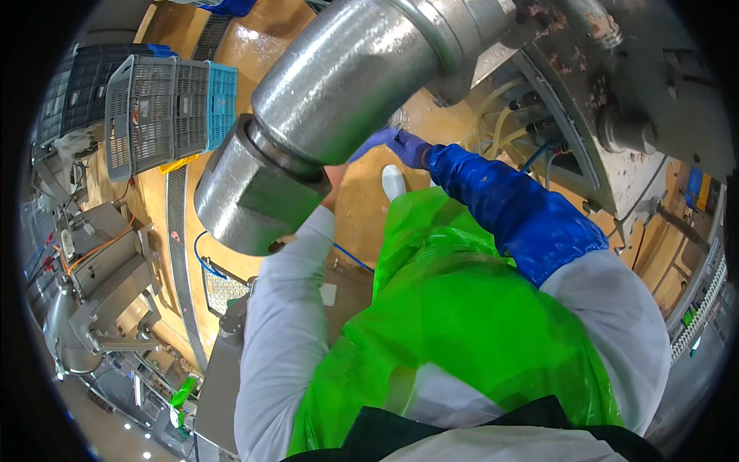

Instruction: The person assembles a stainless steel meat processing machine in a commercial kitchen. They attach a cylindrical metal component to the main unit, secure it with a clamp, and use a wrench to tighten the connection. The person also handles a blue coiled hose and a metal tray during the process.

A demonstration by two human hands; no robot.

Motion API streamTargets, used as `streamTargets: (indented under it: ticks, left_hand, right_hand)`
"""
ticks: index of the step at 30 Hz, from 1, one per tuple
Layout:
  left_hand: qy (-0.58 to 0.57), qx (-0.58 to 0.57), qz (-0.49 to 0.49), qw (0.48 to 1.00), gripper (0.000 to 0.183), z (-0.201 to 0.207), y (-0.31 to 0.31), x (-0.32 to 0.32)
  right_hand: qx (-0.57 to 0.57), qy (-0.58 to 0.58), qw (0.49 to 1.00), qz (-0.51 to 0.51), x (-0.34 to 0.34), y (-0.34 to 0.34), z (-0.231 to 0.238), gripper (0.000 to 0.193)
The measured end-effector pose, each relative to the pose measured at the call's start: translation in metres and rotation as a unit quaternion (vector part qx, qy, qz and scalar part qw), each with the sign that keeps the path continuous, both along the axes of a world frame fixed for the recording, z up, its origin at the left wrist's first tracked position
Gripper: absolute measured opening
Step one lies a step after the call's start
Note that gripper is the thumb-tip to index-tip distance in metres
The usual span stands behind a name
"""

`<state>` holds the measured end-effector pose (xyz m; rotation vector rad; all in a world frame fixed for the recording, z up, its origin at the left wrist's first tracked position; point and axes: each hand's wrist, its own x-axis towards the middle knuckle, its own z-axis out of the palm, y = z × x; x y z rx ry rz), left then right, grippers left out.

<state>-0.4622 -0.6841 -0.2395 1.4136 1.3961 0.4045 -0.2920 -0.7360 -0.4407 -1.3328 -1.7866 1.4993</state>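
Observation:
A big steel pipe fitting [350, 73] with a hex-edged end crosses the view in front of me and hides part of my left arm. My left hand [371, 145], in a purple glove, shows only as a strip past the pipe's edge; its fingers are mostly covered. Touching or nearly touching it is my right hand [412, 148], also purple-gloved, with its fingers drawn together. Close by their fingertips is a small shiny thing [399, 118], too small to name. A blue sleeve cover [512, 212] wraps my right forearm, and a green apron [462, 331] covers my front.
Grey and turquoise crates [158, 112] stand at the left beside a floor drain channel [178, 254]. To the right is a steel machine [616, 123] with hoses [500, 127] inside. A steel cabinet [219, 377] borders my left side, and other machinery [108, 269] stands farther left.

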Motion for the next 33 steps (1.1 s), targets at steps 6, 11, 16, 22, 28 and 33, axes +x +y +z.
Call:
streamTargets:
  ticks: [6, 11, 16, 22, 28, 33]
  left_hand:
    - [0.056, 0.182, 0.034, 0.981, 0.064, 0.001, -0.038, 0.003]
    - [0.094, 0.238, -0.234, 0.938, 0.086, -0.004, 0.019, -0.042]
    - [-0.058, 0.176, -0.312, 0.932, 0.094, 0.009, 0.057, -0.014]
    - [-0.047, 0.142, 0.011, 0.989, 0.083, 0.006, -0.011, 0.03]
    - [0.014, 0.164, 0.016, 0.986, 0.072, 0.012, -0.032, -0.001]
    - [-0.024, 0.147, -0.135, 0.98, 0.069, -0.017, 0.02, -0.021]
  right_hand:
    - [-0.042, -0.064, 0.997, -0.026, 0.001, 0.002, 0.016, 0.045]
    - [-0.03, -0.053, 0.995, 0.084, 0.018, 0.015, 0.061, 0.047]
    - [-0.036, -0.051, 0.996, 0.06, 0.018, 0.016, 0.063, 0.047]
    - [-0.087, -0.134, 0.986, -0.039, -0.01, 0.001, 0.063, 0.043]
    - [-0.031, -0.136, 0.99, -0.016, -0.006, -0.005, 0.028, 0.049]
    - [0.064, -0.077, 0.995, 0.007, 0.001, -0.005, 0.015, 0.036]
